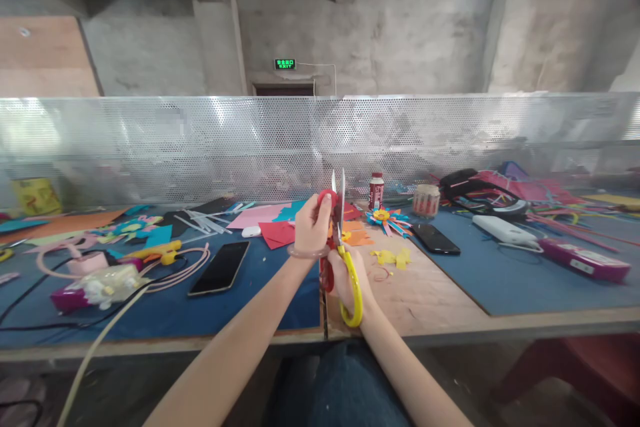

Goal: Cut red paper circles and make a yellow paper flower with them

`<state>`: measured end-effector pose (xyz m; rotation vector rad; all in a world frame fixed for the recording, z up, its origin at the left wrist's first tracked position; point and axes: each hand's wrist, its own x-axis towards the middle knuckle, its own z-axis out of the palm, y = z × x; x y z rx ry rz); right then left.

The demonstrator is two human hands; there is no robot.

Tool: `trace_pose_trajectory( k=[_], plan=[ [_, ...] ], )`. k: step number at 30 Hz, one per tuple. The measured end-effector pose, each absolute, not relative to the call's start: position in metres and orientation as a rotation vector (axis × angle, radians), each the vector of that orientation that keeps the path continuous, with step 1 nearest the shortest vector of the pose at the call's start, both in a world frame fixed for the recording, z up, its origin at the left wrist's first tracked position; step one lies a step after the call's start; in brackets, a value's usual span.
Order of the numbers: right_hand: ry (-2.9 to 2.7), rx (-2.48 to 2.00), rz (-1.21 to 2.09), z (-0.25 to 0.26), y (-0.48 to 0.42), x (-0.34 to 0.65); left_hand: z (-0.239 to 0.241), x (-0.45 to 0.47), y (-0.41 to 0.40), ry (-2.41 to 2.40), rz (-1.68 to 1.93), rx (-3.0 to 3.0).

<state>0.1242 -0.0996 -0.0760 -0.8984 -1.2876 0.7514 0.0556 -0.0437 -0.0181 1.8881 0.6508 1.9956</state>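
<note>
My right hand (345, 275) grips a pair of scissors (357, 293) with one yellow and one red handle loop. Their metal blades point up and stand slightly apart. Close beside them, my left hand (311, 223) pinches a small red piece (327, 196), probably paper, at the blades; its exact shape is partly covered by the fingers. Behind my hands lie red paper (277, 235) and orange paper (358, 235). Yellow paper scraps (392, 257) rest on the bare wood to the right. A paper flower (384, 216) in blue, orange and yellow sits farther back.
A black phone (221, 268) lies left of my hands, another phone (434, 239) to the right. Glue sticks (203, 221), a glue gun (159, 251) and cables crowd the left side. A bottle (376, 192) and a jar (426, 201) stand before the perforated metal screen (250, 140).
</note>
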Motion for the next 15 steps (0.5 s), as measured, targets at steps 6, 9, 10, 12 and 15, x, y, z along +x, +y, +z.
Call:
trace_pose_trajectory(
  k=[6, 9, 10, 12, 15],
  plan=[
    [-1.3, -0.907, 0.734, -0.075, -0.0992, 0.1261, -0.0162, 0.0553, -0.0465, 0.622, 1.971, 1.902],
    [-1.32, -0.929, 0.696, -0.0754, -0.0981, 0.1276, -0.015, 0.0558, -0.0474, 0.599, 1.957, 1.891],
    [-1.327, -0.941, 0.67, -0.0759, -0.0975, 0.1279, -0.0146, 0.056, -0.0474, 0.585, 1.949, 1.883],
    [-1.34, -0.963, 0.636, -0.0772, -0.0961, 0.1281, -0.0141, 0.0562, -0.0469, 0.565, 1.941, 1.866],
    [-1.355, -0.964, 0.631, -0.079, -0.0944, 0.1282, -0.0136, 0.0561, -0.0461, 0.555, 1.944, 1.852]
  ],
)
